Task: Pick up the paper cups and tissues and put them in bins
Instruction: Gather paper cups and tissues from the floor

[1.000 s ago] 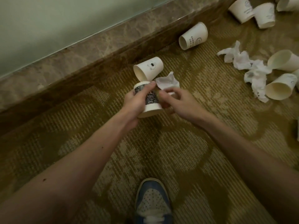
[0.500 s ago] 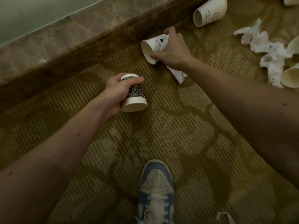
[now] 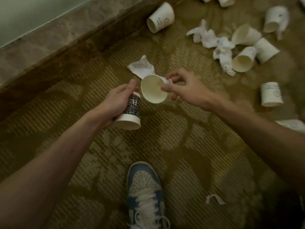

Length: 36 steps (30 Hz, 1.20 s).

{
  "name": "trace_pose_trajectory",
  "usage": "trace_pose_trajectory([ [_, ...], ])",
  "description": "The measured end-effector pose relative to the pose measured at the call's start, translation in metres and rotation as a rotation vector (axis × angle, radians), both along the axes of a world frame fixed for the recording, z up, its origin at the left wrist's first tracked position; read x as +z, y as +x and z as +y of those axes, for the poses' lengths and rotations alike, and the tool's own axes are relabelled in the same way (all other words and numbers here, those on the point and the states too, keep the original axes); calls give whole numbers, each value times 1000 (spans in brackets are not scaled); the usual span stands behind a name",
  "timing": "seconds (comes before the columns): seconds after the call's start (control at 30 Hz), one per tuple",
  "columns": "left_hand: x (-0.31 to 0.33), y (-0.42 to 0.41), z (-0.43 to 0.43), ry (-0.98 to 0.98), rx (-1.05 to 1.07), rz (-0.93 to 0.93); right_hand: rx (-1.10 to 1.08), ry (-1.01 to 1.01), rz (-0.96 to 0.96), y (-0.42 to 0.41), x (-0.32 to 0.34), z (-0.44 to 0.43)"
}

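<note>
left hand [image 3: 115, 103] grips patterned cup [image 3: 134, 109], right hand [image 3: 187, 90] pinches white cup [image 3: 152, 91].

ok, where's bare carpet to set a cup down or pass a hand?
Free: carpet from the shoe up to the left hand and right hand, and the strip left of the left arm up to the ledge. Crowded: upper right, cups and tissues bunched; one tissue just beyond the hands, a scrap right of the shoe.
</note>
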<state>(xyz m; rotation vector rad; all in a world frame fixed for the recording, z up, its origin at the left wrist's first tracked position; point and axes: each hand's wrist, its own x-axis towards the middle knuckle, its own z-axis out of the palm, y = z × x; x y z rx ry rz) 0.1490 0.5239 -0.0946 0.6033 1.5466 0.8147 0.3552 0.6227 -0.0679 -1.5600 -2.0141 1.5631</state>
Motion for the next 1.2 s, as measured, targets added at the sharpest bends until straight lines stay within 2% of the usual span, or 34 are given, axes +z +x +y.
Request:
trace_pose_trajectory([
  [0.07, 4, 15, 1, 39, -110, 41, -46, -39, 29, 20, -1, -12],
  [0.27, 12, 69, 16, 199, -523, 428, -216, -99, 38, 81, 3, -38],
  [0.4, 13, 114, 28, 227, -661, 585, -307, -131, 43, 122, 3, -52],
  [0.57, 10, 164, 37, 272, -759, 620, -453, -164, 40, 169, 0, -67],
  [0.7, 11, 195, 46, 289, -740, 637, -1052, -245, 14, 224, -11, -56],
  [0.8, 13, 209, 53, 269, -728, 596, -1330, -292, 26, 266, -24, -48],
  [0.9, 12, 215, 56, 263, -729, 570, -1418, -349, -34, 289, -36, -40],
  [1.1, 8, 203, 54, 218, -710, 477, -1434, -446, -121, 302, -50, -21],
  [1.2, 5, 194, 55, 180, -688, 472, -1451, -429, -132, 304, -56, -14],
])
